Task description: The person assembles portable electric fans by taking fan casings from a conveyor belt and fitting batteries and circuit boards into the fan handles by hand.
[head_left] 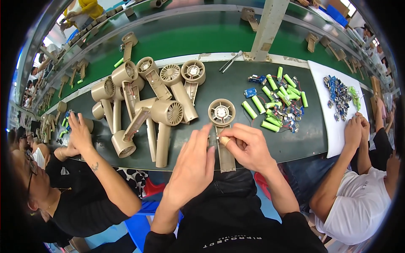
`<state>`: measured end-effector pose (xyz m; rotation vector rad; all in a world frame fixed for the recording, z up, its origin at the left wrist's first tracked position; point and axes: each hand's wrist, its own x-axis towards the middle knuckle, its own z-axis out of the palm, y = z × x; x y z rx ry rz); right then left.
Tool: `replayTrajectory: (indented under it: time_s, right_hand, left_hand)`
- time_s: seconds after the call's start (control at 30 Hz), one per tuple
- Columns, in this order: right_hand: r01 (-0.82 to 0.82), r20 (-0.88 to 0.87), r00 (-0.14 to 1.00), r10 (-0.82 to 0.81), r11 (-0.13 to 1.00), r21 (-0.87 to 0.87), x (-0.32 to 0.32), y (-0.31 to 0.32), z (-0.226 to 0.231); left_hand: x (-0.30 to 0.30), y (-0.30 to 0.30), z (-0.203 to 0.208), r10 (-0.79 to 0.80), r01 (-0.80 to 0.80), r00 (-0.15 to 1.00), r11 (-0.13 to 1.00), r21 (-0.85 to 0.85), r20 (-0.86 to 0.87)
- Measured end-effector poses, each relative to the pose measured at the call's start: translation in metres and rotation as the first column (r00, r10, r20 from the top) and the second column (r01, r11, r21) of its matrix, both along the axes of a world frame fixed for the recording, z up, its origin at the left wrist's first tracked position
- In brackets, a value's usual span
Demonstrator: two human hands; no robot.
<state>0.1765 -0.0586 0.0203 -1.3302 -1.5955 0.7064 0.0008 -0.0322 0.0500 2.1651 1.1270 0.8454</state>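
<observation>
A beige handheld fan shell lies at the table's front edge, its round head away from me and its open, trough-like handle toward me. My left hand is beside the handle on the left, fingers stretched out and close together, the fingertips near the fan head. My right hand is over the handle's upper part, thumb and forefinger pinched together. What they pinch, if anything, is too small to tell. A tan cover sits on one of its fingertips.
Several beige fan shells are heaped at left. Green battery cells with wired circuit boards lie at right, near a white board bearing more boards. Tweezers lie behind. Co-workers' hands work on both sides; a metal post stands ahead.
</observation>
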Motion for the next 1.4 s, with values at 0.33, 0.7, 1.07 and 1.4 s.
replayTrajectory:
  time_s: [0.33,0.7,1.07,1.4]
  right_hand:
    - [0.055,-0.136,0.989,-0.057,0.998,-0.018,-0.009,0.005,-0.003]
    - [0.074,-0.154,0.985,-0.075,0.997,-0.014,-0.008,0.006,-0.008]
    - [0.086,0.3,0.929,-0.216,0.915,0.393,-0.011,0.011,-0.01]
    - [0.075,0.285,0.931,-0.228,0.884,0.461,-0.011,0.011,-0.012]
  left_hand:
    - [-0.006,0.005,-0.015,0.019,-0.014,0.988,0.999,-0.034,0.15]
    - [-0.004,0.006,-0.024,-0.005,-0.003,0.998,0.991,0.131,0.06]
    - [-0.004,0.008,-0.028,-0.026,0.022,0.999,0.99,0.138,0.028]
    - [-0.01,0.017,-0.019,-0.147,0.145,0.989,0.982,0.118,0.013]
